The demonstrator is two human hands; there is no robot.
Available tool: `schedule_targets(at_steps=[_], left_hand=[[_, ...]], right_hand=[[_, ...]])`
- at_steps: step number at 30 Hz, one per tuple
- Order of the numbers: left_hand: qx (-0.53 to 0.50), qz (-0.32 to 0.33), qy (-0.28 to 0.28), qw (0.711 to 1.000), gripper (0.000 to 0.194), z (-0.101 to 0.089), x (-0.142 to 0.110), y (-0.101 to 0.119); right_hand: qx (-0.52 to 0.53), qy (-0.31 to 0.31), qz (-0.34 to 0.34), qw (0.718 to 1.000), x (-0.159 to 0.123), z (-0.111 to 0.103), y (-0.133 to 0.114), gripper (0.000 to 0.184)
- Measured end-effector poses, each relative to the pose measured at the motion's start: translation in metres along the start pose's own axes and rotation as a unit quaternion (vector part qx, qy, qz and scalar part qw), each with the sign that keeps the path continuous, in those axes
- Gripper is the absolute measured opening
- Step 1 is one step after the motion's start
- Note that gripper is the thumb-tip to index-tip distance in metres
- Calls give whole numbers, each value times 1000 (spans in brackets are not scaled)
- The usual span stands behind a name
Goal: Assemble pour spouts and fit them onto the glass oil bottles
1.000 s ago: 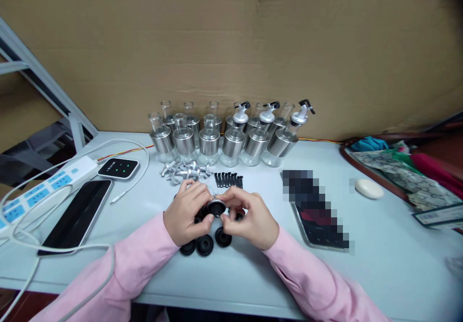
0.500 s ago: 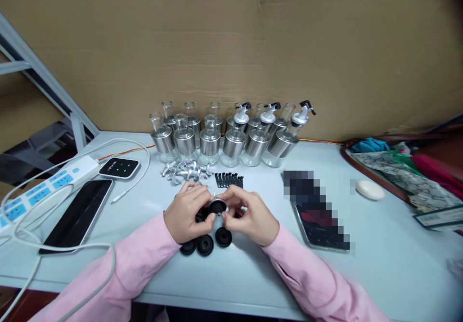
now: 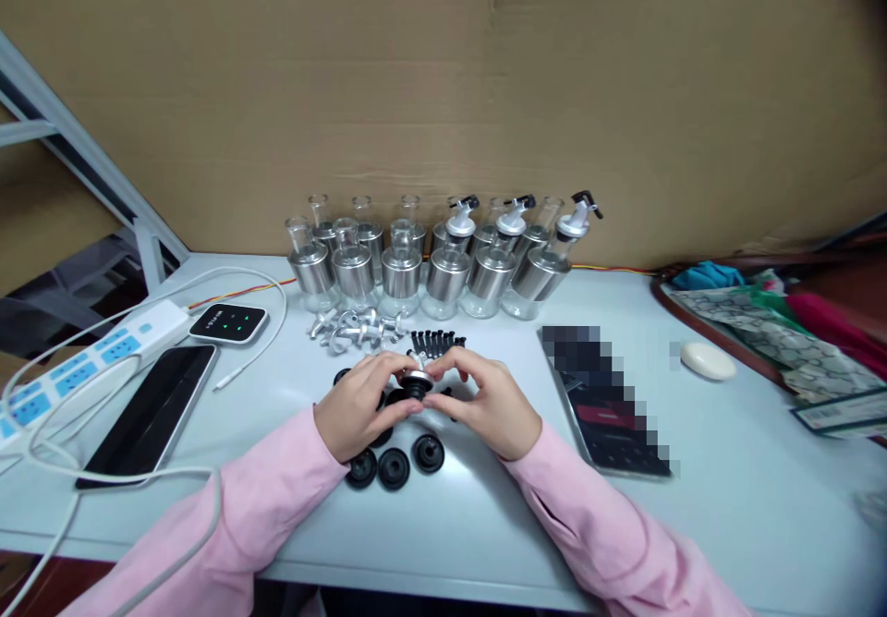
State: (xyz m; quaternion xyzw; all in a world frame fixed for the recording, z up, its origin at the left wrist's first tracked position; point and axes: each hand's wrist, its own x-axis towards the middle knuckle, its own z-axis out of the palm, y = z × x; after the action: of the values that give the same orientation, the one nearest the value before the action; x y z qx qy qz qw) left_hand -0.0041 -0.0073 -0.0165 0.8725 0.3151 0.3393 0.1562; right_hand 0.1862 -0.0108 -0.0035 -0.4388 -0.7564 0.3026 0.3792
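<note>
Between my hands is a bottle pourer [image 3: 417, 379], a silver spout head seated on a black ribbed stopper. The fingertips of my left hand [image 3: 363, 406] grip it from the left, and my right hand [image 3: 493, 406] pinches it from the right. Several round black stoppers [image 3: 394, 469] lie on the table below and beside my left hand, some partly hidden by it. Beyond my hands are a heap of silver spout parts [image 3: 357, 331] and a row of small black spout caps [image 3: 436, 344].
Glass bottles with steel sleeves [image 3: 400, 271] stand in two rows at the back; three front ones carry pourers. To the left are a power strip [image 3: 90, 368], a phone [image 3: 149, 414], a Wi-Fi device [image 3: 228, 322] and cables. A partly blurred device [image 3: 610, 414] and a white oval object [image 3: 708, 360] lie right.
The pourer has tipped so its silver head faces up and its black stopper down. My fingers have shifted around it, and the right hand's fingers have straightened somewhat.
</note>
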Motion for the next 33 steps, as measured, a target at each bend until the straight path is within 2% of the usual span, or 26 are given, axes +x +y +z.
schedule_targets(at_steps=[2,5,7,9,12,17,21,27,30,33], left_hand=[[3,9,-7,1000,23,1,1,-1],[-1,18,0,1000,19,2,2,-2],[-2,19,11,1000,19,3,3,-2],[5,18,16,1000,21,3,3,-2],[24,16,15,999,22,3,3,-1],[36,20,10,999,22,2,2,0],[33,17,8,999,22,1,3,2],[5,-6,3,1000,21,-1,4,4],[2,3,16,1000,22,1,3,2],[5,2,35,999,27,3,0,-1]], right_hand=[[11,-1,-6,1000,0,-1,-1,14],[38,-36,-43,998,1,-6,-2,8],[15,-43,-55,997,3,-11,-1,10],[-55,3,-23,998,6,-16,4,11],[-171,85,53,980,8,-21,18,14],[-291,39,94,951,5,-23,35,21],[-303,5,116,946,3,-21,33,16],[-330,8,138,934,4,-22,29,14],[-345,8,157,925,4,-22,29,4],[-350,10,208,914,4,-23,28,14]])
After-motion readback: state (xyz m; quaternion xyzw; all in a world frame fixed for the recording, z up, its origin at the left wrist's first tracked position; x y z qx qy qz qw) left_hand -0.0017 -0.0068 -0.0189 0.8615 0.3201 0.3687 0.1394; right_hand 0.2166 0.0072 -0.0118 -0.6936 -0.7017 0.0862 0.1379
